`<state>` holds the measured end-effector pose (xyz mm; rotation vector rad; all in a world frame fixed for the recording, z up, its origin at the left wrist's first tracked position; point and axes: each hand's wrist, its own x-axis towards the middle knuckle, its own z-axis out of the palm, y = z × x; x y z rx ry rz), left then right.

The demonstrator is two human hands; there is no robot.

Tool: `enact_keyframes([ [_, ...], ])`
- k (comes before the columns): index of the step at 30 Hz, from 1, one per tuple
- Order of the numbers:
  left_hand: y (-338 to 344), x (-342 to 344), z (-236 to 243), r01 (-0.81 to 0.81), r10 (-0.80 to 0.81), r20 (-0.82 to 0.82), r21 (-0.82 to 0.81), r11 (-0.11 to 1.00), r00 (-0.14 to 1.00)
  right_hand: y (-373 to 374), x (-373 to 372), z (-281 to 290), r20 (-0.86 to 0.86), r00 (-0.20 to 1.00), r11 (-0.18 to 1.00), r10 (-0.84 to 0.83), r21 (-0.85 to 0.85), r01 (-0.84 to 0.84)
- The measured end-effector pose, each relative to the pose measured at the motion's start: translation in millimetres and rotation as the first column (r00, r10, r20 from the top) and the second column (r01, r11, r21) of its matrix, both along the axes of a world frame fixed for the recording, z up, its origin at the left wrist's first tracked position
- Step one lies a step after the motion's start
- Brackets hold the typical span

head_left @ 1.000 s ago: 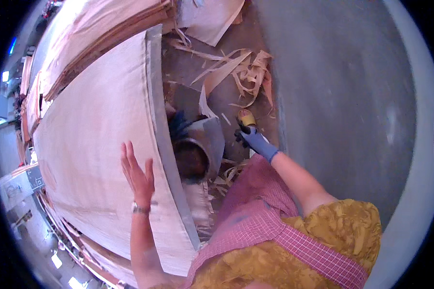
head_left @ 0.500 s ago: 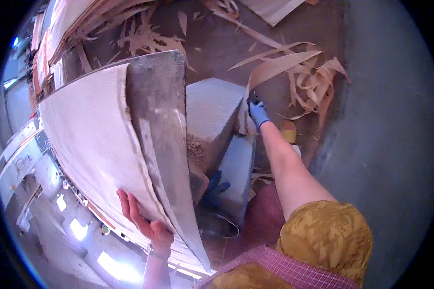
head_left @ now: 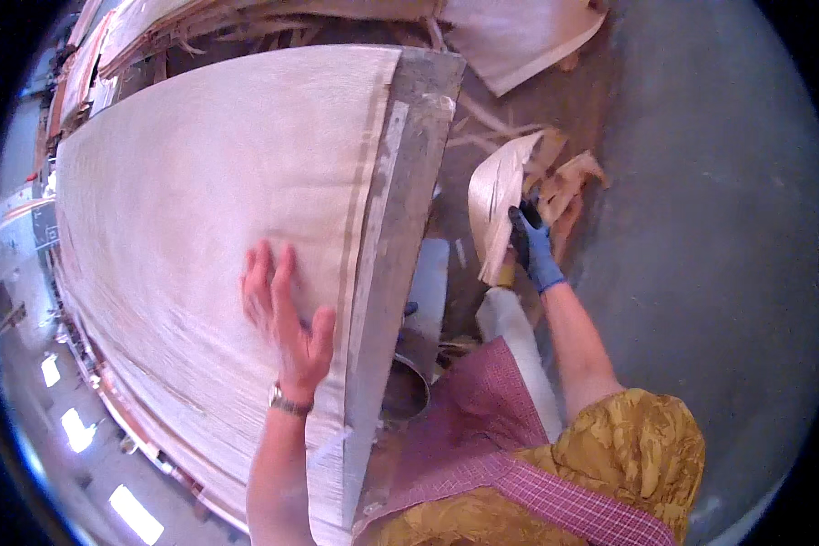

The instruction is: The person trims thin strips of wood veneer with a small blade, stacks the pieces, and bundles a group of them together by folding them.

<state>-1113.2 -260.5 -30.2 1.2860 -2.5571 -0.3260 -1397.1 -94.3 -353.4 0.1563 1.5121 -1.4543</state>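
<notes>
My bare left hand, with a watch on its wrist, rests on a large pale wood veneer sheet. Its fingers are spread and it holds nothing. Under the sheet's right side a grey, worn board sticks out. Off to the right of that board, my right hand wears a blue glove with dark fingers. It is closed on a curled strip of veneer, which hangs in the air above the floor. Part of the grip is hidden behind the glove.
More loose veneer scraps lie beyond my right hand. A separate veneer sheet is on the floor at the far side, near stacked sheets at the far left. A round dark container stands below the board's edge.
The view has shifted, showing more of the large sheet. My right hand has drawn the veneer strip nearer and to the right. My left hand has moved farther onto the sheet.
</notes>
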Motion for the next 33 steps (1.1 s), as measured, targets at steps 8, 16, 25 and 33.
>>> enact_keyframes([
  [8,61,32,41,0.124,-0.045,-0.43,0.158,0.98,0.902,52,67,360,-0.836,0.548,0.87,0.035,-0.245,-0.429],
  [16,195,211,66,0.691,0.654,-0.756,0.468,0.551,-0.01,70,324,480,-0.957,-0.121,0.373,0.265,0.218,-0.902],
  [25,238,326,52,0.614,0.748,-0.479,0.436,0.657,-0.459,33,391,438,-0.598,0.016,0.089,0.802,0.092,-0.992],
  [33,250,369,60,0.306,0.829,-0.553,0.777,0.55,-0.086,-12,467,442,-0.854,-0.467,-0.029,0.23,0.474,-0.88],
])
